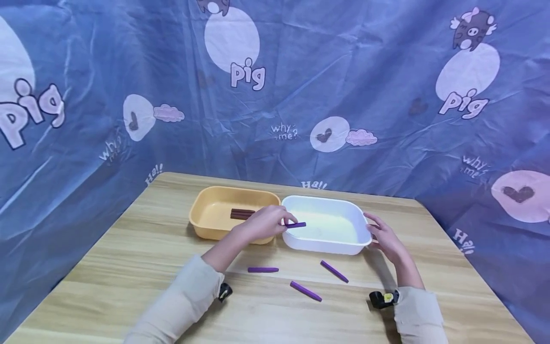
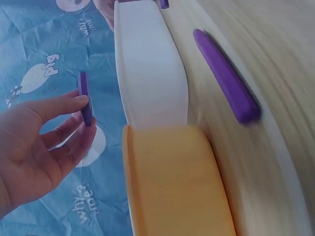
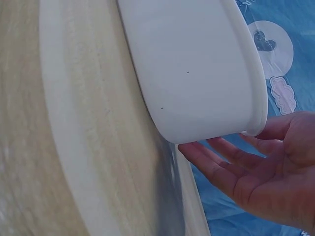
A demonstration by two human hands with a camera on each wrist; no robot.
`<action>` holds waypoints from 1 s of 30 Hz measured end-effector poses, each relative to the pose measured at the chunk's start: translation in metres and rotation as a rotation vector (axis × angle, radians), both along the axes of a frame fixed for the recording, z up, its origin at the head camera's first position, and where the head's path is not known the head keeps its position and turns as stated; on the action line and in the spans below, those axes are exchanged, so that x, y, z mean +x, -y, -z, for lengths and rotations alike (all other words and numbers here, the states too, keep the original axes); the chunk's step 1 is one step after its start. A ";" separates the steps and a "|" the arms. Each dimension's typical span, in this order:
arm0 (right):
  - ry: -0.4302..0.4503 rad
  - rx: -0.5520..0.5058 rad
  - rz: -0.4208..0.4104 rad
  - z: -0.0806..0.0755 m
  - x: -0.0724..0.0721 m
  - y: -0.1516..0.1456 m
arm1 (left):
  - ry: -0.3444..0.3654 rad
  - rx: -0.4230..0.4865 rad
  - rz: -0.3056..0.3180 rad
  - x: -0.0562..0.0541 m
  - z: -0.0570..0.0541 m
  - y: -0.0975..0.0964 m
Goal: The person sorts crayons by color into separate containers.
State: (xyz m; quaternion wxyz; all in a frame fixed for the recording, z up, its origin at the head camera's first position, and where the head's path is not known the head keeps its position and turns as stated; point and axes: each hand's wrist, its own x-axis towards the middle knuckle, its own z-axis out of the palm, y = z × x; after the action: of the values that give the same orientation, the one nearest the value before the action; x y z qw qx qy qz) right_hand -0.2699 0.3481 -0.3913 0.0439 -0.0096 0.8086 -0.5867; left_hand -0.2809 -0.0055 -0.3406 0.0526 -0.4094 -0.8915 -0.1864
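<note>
My left hand (image 1: 268, 222) pinches a purple crayon (image 1: 296, 224) between thumb and fingertips, over the near left rim of the white bin (image 1: 324, 246). The left wrist view shows this crayon (image 2: 84, 98) held by its sides. My right hand (image 1: 386, 241) holds the right end of the white bin; in the right wrist view its thumb is at the rim and its fingers touch the outer wall (image 3: 197, 98). Several brown crayons (image 1: 240, 214) lie in the yellow bin (image 1: 210, 231), partly hidden by my left hand.
On the table in front of the bins lie three purple crayons: one on the left (image 1: 263, 270), one in the middle (image 1: 306, 291) and one on the right (image 1: 334, 271). The two bins stand side by side. A blue printed cloth (image 1: 275, 157) hangs behind the wooden table (image 1: 129, 267).
</note>
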 end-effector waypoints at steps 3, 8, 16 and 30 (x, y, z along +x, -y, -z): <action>-0.005 -0.007 -0.010 -0.001 -0.002 0.000 | -0.024 -0.011 -0.018 -0.007 0.000 -0.010; -0.010 -0.003 -0.022 -0.002 -0.003 0.001 | -0.028 -0.073 -0.044 -0.021 -0.002 -0.028; -0.012 -0.006 -0.006 0.000 -0.001 -0.003 | -0.017 -0.143 -0.047 -0.041 -0.004 -0.060; -0.022 -0.006 -0.005 0.005 0.000 -0.001 | 0.057 -0.246 -0.146 -0.066 0.020 -0.095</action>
State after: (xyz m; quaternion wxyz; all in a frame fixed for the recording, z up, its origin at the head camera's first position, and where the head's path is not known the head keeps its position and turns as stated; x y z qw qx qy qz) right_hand -0.2698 0.3490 -0.3959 0.0365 -0.0183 0.8072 -0.5888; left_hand -0.3471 0.0890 -0.3607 -0.0098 -0.3415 -0.9362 -0.0827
